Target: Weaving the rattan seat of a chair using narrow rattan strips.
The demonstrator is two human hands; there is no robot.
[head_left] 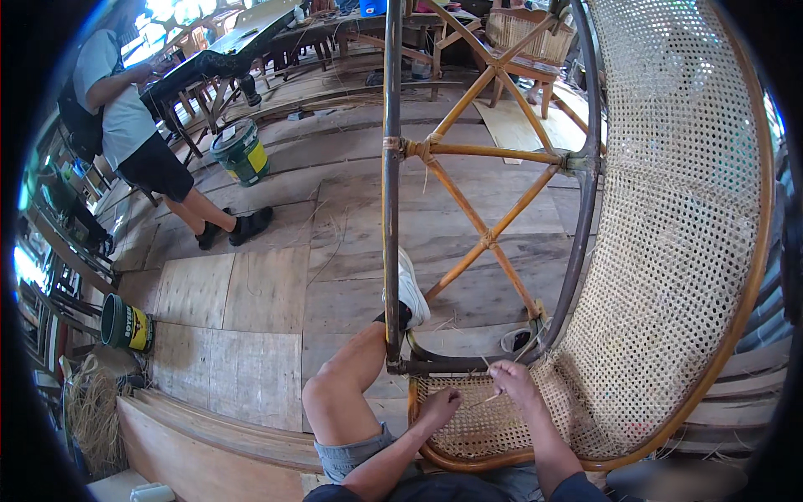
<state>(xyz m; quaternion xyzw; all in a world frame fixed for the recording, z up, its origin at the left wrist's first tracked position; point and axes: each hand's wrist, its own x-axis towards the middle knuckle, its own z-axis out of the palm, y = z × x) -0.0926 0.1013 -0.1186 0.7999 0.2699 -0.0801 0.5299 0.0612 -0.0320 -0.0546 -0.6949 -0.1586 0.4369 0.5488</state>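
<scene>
A rattan chair frame (pixel 393 209) with crossed poles and dark side rails stands tipped up before me. Woven cane webbing (pixel 677 217) with open holes curves down its right side and along the bottom. Low over the webbing, my right hand (pixel 512 381) is closed in a pinch on a thin cane strip (pixel 484 402), whose pale ends stick out around the fingers. My left hand (pixel 441 407) is closed just to its left, near the bottom rail; whatever its fingers hold is hidden. My bent left leg (pixel 347 381) rests beside the frame.
A person (pixel 130 117) stands at the far left by a dark carved table (pixel 226 63). Two green buckets (pixel 240 152) sit on the plank floor. Loose fibre strands (pixel 99 414) and long boards (pixel 209 452) lie at the lower left. A wooden chair (pixel 527 42) stands at the back.
</scene>
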